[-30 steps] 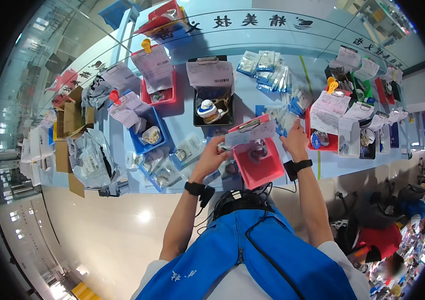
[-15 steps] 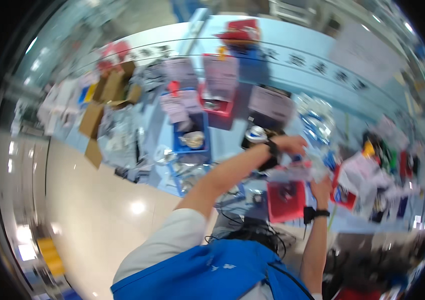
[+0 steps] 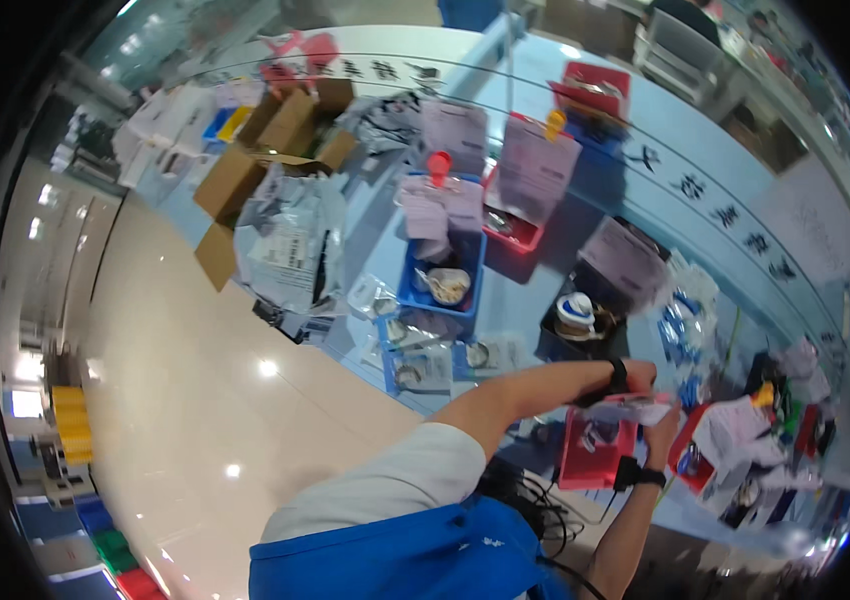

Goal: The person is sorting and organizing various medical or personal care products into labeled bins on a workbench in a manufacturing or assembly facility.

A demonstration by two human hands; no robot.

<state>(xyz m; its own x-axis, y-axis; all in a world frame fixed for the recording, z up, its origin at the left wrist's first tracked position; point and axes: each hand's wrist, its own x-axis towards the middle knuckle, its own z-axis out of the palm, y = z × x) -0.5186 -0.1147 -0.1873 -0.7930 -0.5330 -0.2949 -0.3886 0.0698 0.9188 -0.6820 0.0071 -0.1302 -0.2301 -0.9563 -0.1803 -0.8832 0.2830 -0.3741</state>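
Over a red bin [image 3: 567, 462], my left hand [image 3: 637, 374] and my right hand [image 3: 662, 436] are close together with a flat white-and-pink paper sheet [image 3: 627, 409] between them. My left hand is closed at the sheet's far edge, its fingers partly hidden. The right one grips the sheet's right end from the near side. Inside the bin lie small dark and pale items [image 3: 600, 434]. Left of my hands, a dark bin [image 3: 557, 338] holds a round white-and-blue item [image 3: 575, 311] and has a paper sheet over its far end.
Blue bin [image 3: 481, 262] with bagged parts, clear bags [image 3: 415, 368] before it. Further red bin [image 3: 537, 228] with a clipped paper. Cardboard box [image 3: 220, 185] and grey plastic bag [image 3: 290, 240] at left. Red bin with papers [image 3: 690, 440] at right. Black cables [image 3: 535, 505] near my body.
My view has swung left, so the bench things and my hands sit further right or lower. Both hands stay together over the red bin with the sheet; the picture is sharper.
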